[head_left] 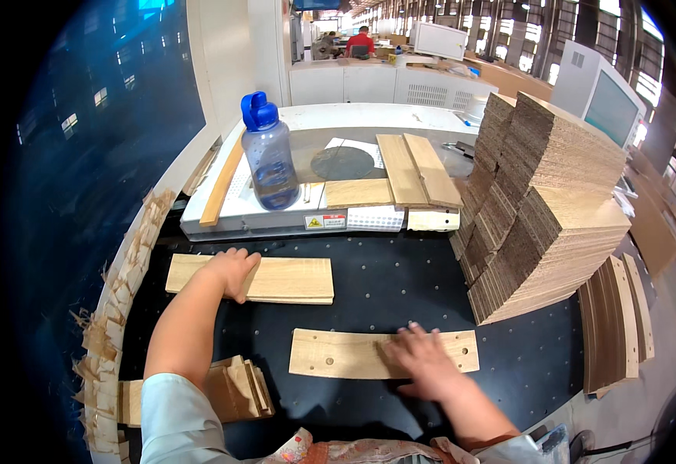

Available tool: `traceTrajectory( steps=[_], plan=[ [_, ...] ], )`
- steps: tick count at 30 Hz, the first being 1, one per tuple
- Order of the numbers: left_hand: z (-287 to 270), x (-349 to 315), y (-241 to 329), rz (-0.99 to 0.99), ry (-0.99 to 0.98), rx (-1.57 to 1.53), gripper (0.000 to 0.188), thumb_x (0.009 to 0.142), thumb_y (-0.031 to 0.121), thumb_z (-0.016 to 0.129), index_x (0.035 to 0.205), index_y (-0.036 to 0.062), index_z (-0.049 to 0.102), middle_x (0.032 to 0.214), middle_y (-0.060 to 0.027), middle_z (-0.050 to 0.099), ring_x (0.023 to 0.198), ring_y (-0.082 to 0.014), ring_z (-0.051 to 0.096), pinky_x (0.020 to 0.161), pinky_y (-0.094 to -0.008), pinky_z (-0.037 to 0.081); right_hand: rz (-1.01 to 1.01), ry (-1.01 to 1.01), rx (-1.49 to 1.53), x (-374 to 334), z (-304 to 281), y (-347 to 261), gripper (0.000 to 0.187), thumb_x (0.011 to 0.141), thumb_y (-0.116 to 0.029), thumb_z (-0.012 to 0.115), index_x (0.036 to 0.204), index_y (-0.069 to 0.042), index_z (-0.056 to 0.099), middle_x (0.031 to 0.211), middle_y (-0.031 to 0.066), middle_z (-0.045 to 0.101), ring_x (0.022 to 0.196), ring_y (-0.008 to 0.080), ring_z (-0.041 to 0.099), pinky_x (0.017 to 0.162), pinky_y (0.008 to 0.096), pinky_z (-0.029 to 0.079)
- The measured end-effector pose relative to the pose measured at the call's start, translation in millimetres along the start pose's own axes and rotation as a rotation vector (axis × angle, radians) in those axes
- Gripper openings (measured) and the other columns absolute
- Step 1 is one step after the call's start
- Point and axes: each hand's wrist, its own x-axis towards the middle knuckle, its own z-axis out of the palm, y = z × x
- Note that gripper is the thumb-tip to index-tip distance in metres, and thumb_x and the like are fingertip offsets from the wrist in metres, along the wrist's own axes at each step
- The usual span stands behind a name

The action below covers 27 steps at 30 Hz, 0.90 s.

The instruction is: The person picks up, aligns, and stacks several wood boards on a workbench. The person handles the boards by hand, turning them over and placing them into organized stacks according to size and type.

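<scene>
My left hand (233,272) lies across a light wood-grain board (295,280) at the left of the black work surface, its fingers at the far edge and its thumb near the front edge. It looks closed on that board, which seems to be more than one layer thick. Nearer and to the right is a single drilled board (353,356) with several round holes. My right hand (424,359), slightly blurred, rests over its right half with fingers spread. Below my left forearm sits a small pile of boards (233,390), partly hidden by my sleeve.
Tall stacks of cut boards (546,224) stand at the right, with more boards (612,325) beyond the edge. A blue-lidded water bottle (270,158) and loose boards (407,170) are on the white machine ledge (229,230). Ragged edging (110,332) lines the left. A person in red (361,40) is far behind.
</scene>
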Motion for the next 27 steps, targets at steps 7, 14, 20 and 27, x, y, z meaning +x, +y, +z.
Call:
traceTrajectory(
  steps=[7, 14, 20, 27],
  plan=[
    [50, 29, -11, -0.051, -0.099, -0.198, 0.105, 0.053, 0.027, 0.084, 0.141, 0.0097, 0.03, 0.129, -0.0146, 0.045, 0.123, -0.0341, 0.043, 0.1, -0.0459, 0.041, -0.36, -0.025, 0.076, 66, -12, -53, 0.076, 0.072, -0.024, 0.075, 0.137, -0.011, 0.039, 0.144, 0.0154, 0.033, 0.139, 0.0354, 0.024, 0.108, 0.0588, 0.024],
    [69, 35, -8, -0.152, 0.056, -0.293, 0.104, 0.061, 0.016, 0.079, 0.147, 0.0071, 0.021, 0.14, -0.0161, 0.036, 0.134, -0.0336, 0.031, 0.108, -0.0444, 0.032, -0.605, 0.223, 0.278, 150, 29, -64, 0.048, 0.079, -0.024, 0.068, 0.122, -0.01, 0.054, 0.125, 0.012, 0.052, 0.126, 0.0316, 0.042, 0.101, 0.0512, 0.037],
    [73, 33, -13, -0.146, 0.023, -0.27, 0.102, 0.06, 0.014, 0.08, 0.145, 0.0026, 0.023, 0.143, -0.0194, 0.034, 0.134, -0.0376, 0.031, 0.11, -0.0391, 0.031, -0.475, 0.267, 0.261, 157, 47, -75, 0.045, 0.084, -0.033, 0.062, 0.12, -0.008, 0.056, 0.1, 0.008, 0.058, 0.089, 0.0268, 0.055, 0.077, 0.0376, 0.05],
    [66, 33, -8, -0.145, 0.169, -0.224, 0.066, 0.072, 0.007, 0.067, 0.133, 0.0023, 0.041, 0.129, -0.014, 0.046, 0.123, -0.0318, 0.044, 0.101, -0.0391, 0.042, -0.316, 0.249, 0.24, 140, 30, -66, 0.057, 0.08, -0.035, 0.067, 0.128, -0.007, 0.051, 0.11, 0.0114, 0.058, 0.102, 0.0306, 0.055, 0.089, 0.041, 0.043]
  ],
)
